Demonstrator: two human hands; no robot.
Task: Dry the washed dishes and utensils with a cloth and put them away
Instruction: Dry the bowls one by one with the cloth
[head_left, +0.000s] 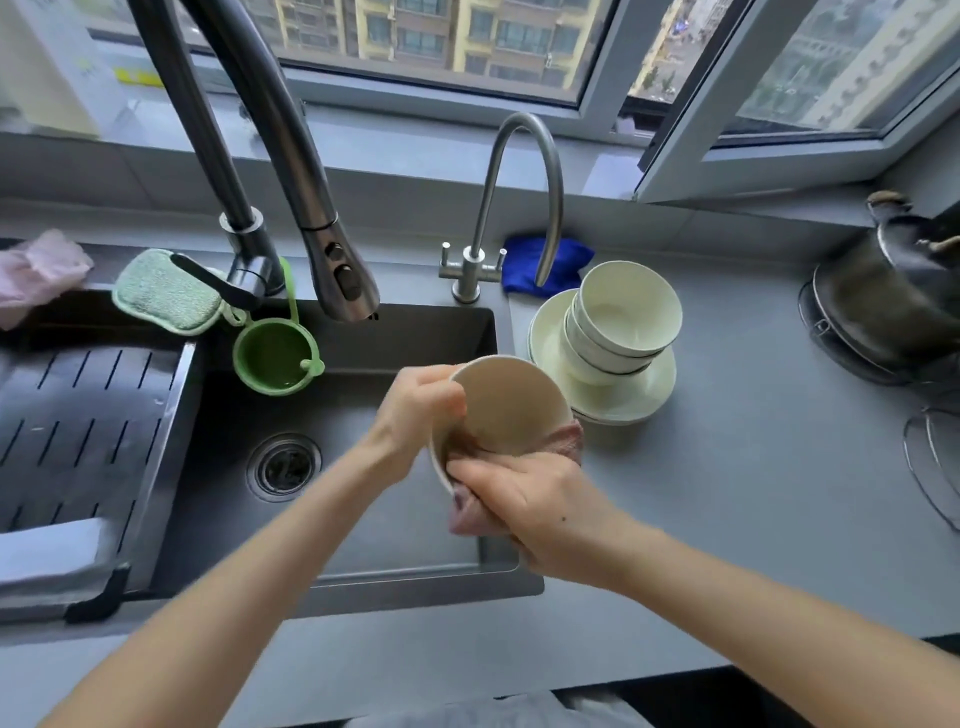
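A person holds a cream bowl (511, 402) over the right edge of a dark sink (363, 493), tilted so its opening faces up and toward the camera. The left hand (415, 410) grips the bowl's far-left rim, fingers curled over it. The right hand (535, 501) clutches a pink cloth (470, 512) against the bowl's near rim. Just right, on the grey counter (753, 467), stacked bowls (618, 325) lean on plates (644, 387).

Cream bowl (506, 402), seemingly pink cloth (470, 512), blue rag (524, 267)
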